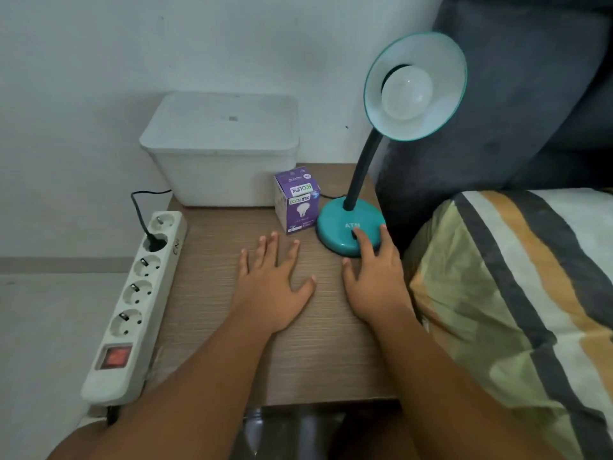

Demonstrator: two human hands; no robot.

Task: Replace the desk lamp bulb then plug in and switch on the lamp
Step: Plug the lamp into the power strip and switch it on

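Note:
A teal desk lamp stands at the back right of the wooden table (pixel 205 327); its round base (pixel 338 227) carries a black switch and its shade (pixel 431 124) faces me with a white bulb (pixel 406 94) screwed in and unlit. My right hand (pixel 374 277) rests on the front of the base, index fingertip on the switch. My left hand (pixel 272 283) lies flat on the table, fingers spread, holding nothing. A purple bulb box (pixel 297 202) stands just left of the base. A black plug (pixel 154 242) sits in the second socket of the white power strip (pixel 132 310).
A white lidded plastic box (pixel 222 151) stands at the back of the table against the wall. The power strip lies along the table's left edge, its red switch (pixel 112 356) near me. A dark cushion (pixel 514 111) and a striped pillow (pixel 517 293) border the right side.

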